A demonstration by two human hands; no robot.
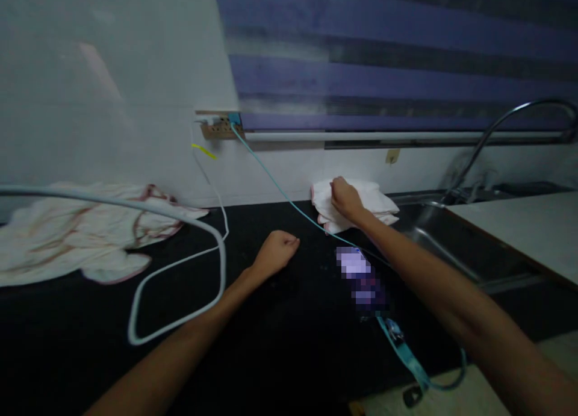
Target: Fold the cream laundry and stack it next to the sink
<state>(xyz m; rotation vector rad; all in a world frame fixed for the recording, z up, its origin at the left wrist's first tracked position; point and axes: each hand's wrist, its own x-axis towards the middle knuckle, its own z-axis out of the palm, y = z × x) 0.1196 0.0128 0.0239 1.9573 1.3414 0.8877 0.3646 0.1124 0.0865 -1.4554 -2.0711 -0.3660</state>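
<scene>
Dim light falls over a black worktop (280, 319) that runs along a white tiled wall, with a striped purple blind above and a sink (433, 235) with a curved tap (506, 121) at the far right. As for the work in hand, a folded white cloth (374, 202) lies at the back of the worktop against the wall, just left of the sink, and it looks neatly stacked already; a second, larger cloth (67, 235) with reddish trim lies crumpled and unfolded at the far left, well apart from the first, so I would judge the folding part done and that one left. The right hand (345, 198) reaches forward and rests on the left part of the folded cloth, fingers curled down onto it, pressing or gripping its top layer; which of the two cannot be told. The left hand (275, 250) sits on the bare worktop near the middle, closed into a loose fist and holding nothing. A white cable (180, 265) loops across the worktop between the left hand and the crumpled cloth, and a thin blue cable (280, 190) runs from a wall socket (221, 128) down past the folded cloth.
</scene>
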